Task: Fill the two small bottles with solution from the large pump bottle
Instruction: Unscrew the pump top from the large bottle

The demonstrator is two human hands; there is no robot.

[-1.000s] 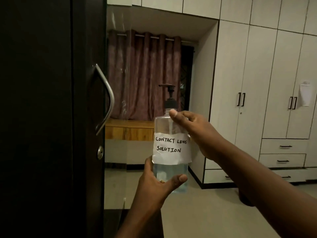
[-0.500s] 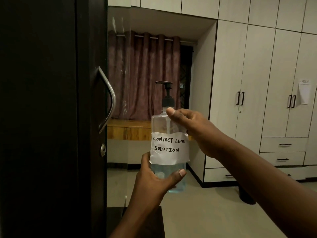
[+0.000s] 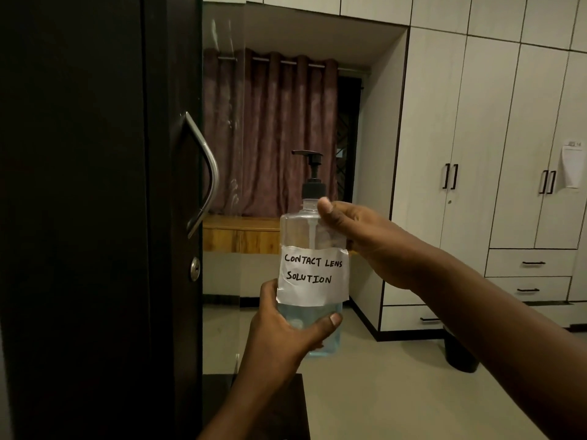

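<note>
Clear plastic, one pump bottle point(image 3: 313, 236), upright between two hands: left point(image 3: 286, 331) gripping low, right point(image 3: 365, 236) seemingly clasping its shoulder

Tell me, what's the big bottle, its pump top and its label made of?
The pump bottle looks like clear glossy plastic: you can see the tube and bluish liquid through it. Its pump top seems black matte plastic. The label looks like white paper, handwritten, with uneven, torn-looking edges.

Dim indoor light, sharp focus, wide-angle edge bending.
</note>
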